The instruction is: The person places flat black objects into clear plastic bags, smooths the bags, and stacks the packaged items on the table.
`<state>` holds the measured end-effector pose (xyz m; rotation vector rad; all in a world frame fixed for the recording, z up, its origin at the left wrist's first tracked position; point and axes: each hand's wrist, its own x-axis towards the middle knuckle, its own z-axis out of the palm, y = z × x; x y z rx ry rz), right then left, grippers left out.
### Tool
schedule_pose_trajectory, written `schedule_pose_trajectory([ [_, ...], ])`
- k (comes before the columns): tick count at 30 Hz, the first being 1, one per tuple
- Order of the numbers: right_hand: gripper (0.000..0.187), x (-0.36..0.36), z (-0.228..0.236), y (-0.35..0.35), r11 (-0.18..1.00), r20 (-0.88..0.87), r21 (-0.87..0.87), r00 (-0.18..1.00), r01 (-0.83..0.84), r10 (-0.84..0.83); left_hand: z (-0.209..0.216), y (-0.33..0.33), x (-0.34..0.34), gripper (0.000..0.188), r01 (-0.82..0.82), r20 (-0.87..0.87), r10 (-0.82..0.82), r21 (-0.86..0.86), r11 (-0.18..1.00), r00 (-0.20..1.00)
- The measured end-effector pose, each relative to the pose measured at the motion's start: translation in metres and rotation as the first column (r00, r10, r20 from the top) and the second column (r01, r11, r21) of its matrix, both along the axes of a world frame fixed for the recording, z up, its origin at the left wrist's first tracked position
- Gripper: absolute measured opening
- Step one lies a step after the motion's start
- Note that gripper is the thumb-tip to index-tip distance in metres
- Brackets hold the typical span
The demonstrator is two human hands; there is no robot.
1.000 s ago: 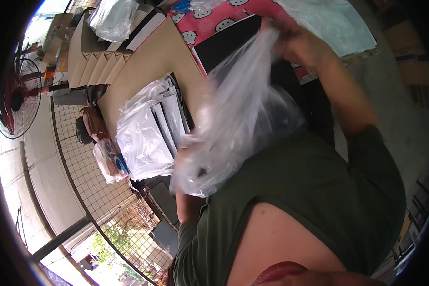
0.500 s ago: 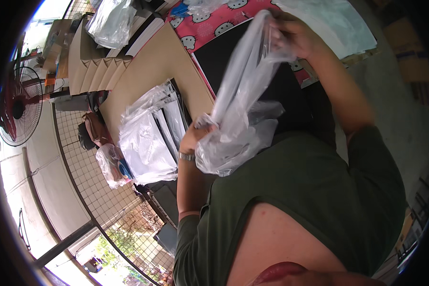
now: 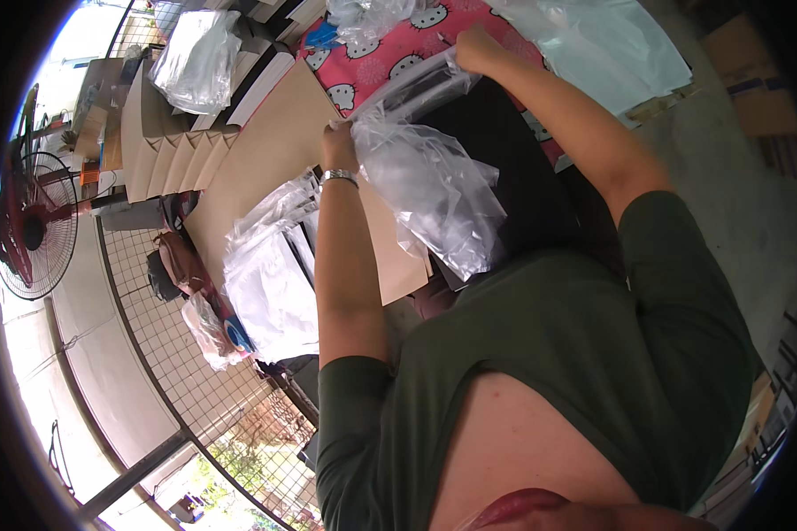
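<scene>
A clear plastic bag (image 3: 429,181) stretches between my hands, its far edge pulled taut and the rest bunched and hanging towards me. My left hand (image 3: 339,146), with a metal-banded watch at the wrist, is closed on one corner of that edge. At the far side, my right hand (image 3: 478,51) pinches the opposite corner. Beneath the bag lies a flat black board (image 3: 535,173), partly covered by it. I cannot tell whether any of the board is inside the bag.
Left of my forearm is a stack of plastic-wrapped sheets (image 3: 265,274). Brown cardboard (image 3: 270,133) lies on the pink patterned table cover (image 3: 389,71). Clear plastic sheets (image 3: 606,53) lie at the far right. Folded brown cartons (image 3: 173,164) and a red fan (image 3: 35,226) stand left.
My left hand has moved away from my body and up along the board. My right hand has shifted left and slightly lower. The bag's edge is now spread between them.
</scene>
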<state>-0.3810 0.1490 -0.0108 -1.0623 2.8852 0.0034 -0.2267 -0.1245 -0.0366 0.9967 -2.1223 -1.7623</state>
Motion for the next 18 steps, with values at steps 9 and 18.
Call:
schedule_pose_trajectory([
  [9, 0.019, 0.041, 0.136, 0.019, 0.930, -0.234, -0.347, 0.971, -0.119, 0.037, 0.102, 0.024, 0.052, 0.023, -0.093, -0.320, 0.023, -0.205, 0.974, 0.947],
  [18, 0.038, 0.097, 0.279, 0.095, 0.489, 0.587, -0.809, 0.502, 0.327, 0.635, 0.314, 0.044, 0.170, 0.021, 0.443, 0.125, -0.513, -0.698, 0.563, 0.849],
])
